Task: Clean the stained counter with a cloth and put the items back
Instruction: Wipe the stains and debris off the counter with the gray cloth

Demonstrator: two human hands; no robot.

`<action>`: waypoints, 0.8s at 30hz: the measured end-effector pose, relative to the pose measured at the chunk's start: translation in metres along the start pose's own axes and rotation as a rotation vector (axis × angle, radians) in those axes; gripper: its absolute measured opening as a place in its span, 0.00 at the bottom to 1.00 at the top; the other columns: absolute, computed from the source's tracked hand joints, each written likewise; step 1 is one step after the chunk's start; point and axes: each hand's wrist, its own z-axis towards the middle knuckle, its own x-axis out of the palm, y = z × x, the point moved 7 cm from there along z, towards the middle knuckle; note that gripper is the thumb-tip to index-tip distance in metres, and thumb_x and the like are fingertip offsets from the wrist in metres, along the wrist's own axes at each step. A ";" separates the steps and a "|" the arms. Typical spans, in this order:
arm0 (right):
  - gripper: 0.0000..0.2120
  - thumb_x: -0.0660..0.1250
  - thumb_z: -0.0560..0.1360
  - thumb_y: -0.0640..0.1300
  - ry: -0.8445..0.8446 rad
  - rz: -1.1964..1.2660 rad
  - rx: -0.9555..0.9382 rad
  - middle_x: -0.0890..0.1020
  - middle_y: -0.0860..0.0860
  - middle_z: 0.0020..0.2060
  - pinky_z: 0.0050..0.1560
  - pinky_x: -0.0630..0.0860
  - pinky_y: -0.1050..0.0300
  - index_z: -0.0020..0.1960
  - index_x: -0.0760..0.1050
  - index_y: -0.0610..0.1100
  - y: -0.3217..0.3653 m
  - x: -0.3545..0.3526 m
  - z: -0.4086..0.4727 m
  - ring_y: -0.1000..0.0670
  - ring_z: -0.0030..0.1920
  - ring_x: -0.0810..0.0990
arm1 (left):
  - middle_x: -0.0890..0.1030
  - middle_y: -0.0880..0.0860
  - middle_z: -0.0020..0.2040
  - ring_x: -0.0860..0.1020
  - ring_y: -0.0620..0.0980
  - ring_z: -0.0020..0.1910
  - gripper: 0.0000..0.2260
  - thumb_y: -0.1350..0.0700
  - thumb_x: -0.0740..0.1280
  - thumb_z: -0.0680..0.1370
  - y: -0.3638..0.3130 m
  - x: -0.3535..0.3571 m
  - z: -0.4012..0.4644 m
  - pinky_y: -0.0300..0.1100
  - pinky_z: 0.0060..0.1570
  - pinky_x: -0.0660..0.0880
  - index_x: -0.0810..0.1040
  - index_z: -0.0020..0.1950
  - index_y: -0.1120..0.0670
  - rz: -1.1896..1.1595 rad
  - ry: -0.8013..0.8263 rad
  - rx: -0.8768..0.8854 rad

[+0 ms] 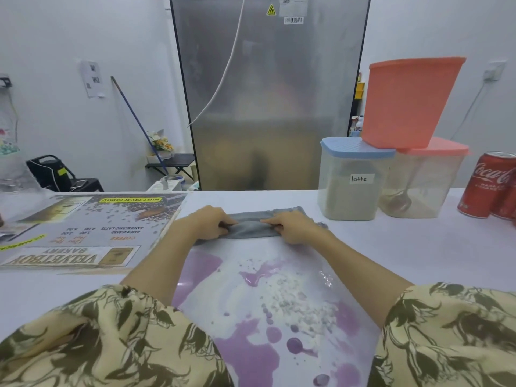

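A grey cloth lies folded flat on the white counter, just beyond a wide purple stain mixed with white crumbs. My left hand grips the cloth's left end, fingers curled into the fabric. At the cloth's right end, my right hand pinches the fabric the same way. Both forearms reach over the stain in patterned sleeves.
A printed menu sheet lies on the left. At the right back stand a blue-lidded tub marked "latte", a pink-lidded tub with a spoon inside, an orange box stacked on both, and red cola cans. A steel fridge rises behind.
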 end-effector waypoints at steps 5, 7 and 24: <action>0.25 0.54 0.74 0.33 0.018 -0.052 -0.028 0.76 0.48 0.54 0.53 0.72 0.53 0.62 0.75 0.55 0.009 0.001 -0.020 0.42 0.57 0.73 | 0.83 0.50 0.49 0.76 0.48 0.46 0.16 0.58 0.70 0.73 -0.009 -0.005 -0.014 0.37 0.49 0.72 0.80 0.60 0.48 0.009 0.030 -0.023; 0.18 0.56 0.73 0.36 -0.038 -0.025 -0.014 0.78 0.48 0.49 0.49 0.74 0.52 0.55 0.78 0.51 0.011 -0.004 -0.032 0.43 0.50 0.74 | 0.82 0.49 0.46 0.74 0.45 0.44 0.16 0.60 0.71 0.73 -0.016 -0.004 -0.023 0.36 0.47 0.71 0.81 0.59 0.48 0.020 0.054 -0.028; 0.28 0.52 0.70 0.25 -0.272 0.283 -0.171 0.83 0.44 0.48 0.44 0.77 0.53 0.56 0.81 0.45 0.092 -0.082 -0.080 0.43 0.48 0.78 | 0.82 0.51 0.51 0.77 0.51 0.51 0.19 0.67 0.63 0.74 0.000 -0.090 -0.134 0.44 0.52 0.74 0.81 0.57 0.48 -0.070 -0.152 -0.150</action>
